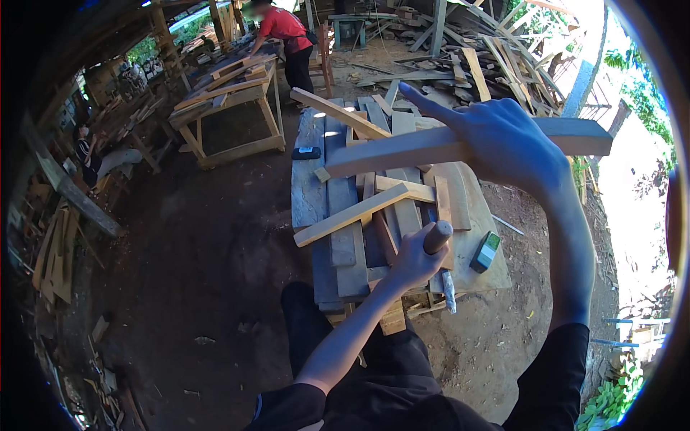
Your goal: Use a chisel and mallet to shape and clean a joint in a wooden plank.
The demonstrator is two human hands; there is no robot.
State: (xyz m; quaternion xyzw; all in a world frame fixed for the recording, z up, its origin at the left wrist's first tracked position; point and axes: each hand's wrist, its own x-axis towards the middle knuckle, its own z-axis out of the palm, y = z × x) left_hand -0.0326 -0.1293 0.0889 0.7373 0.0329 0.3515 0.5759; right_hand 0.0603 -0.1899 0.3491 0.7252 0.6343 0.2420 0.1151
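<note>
My right hand [507,147] grips a long, squared wooden beam [381,152] held above the bench, its index finger stretched out toward the upper left. My left hand [413,262] is closed around a rounded wooden handle [438,237] over the boards; the rest of that object is partly hidden. Beneath both hands, a rough workbench [467,276] bears several crossed planks [345,215]. A small black device [306,153] lies on its left side, a green and grey box-like object [486,251] on its right. A pale wrapped item [449,291] hangs near the front edge.
A co-worker in a red shirt [284,32] leans over another wooden table [223,97] at back left. Another person [91,158] sits farther left. Scrap timber [474,72] is heaped behind my bench; leaning boards [54,255] line the left side. Dirt floor [187,273] surrounds the bench.
</note>
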